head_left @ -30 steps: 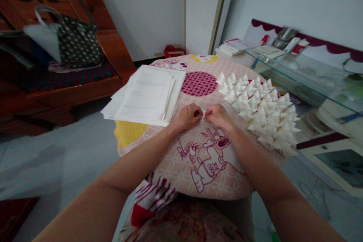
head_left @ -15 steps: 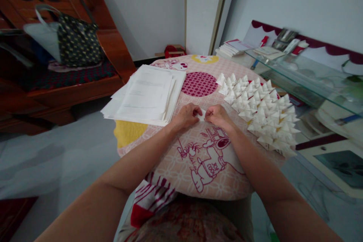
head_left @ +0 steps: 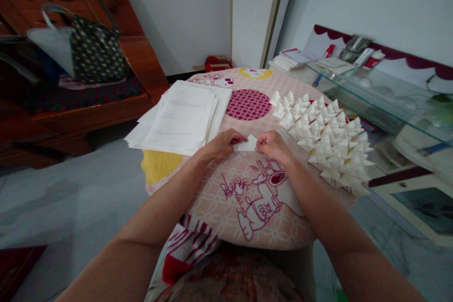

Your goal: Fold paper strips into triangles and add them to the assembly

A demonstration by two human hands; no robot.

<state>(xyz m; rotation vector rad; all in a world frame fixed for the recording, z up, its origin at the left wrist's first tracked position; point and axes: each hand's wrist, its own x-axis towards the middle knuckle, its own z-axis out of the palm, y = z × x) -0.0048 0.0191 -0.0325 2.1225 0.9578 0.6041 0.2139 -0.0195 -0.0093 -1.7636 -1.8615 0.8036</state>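
A small folded white paper piece (head_left: 247, 144) lies on a pink cartoon-print cushion (head_left: 247, 198) in front of me. My left hand (head_left: 220, 144) pinches its left end and my right hand (head_left: 272, 145) pinches its right end, fingers curled on both. To the right of my hands lies a heap of several folded white paper triangles (head_left: 323, 137). A stack of white paper sheets (head_left: 182, 118) lies on the cushion's left side, just beyond my left hand.
A glass-topped low table (head_left: 382, 99) with books and small items stands at the right. A wooden bench (head_left: 78, 104) with a dark dotted bag (head_left: 94, 52) stands at the left. Grey floor (head_left: 71, 198) lies between bench and cushion.
My hands have drawn apart: the left one moved left, and the paper piece between them now shows as a longer strip.
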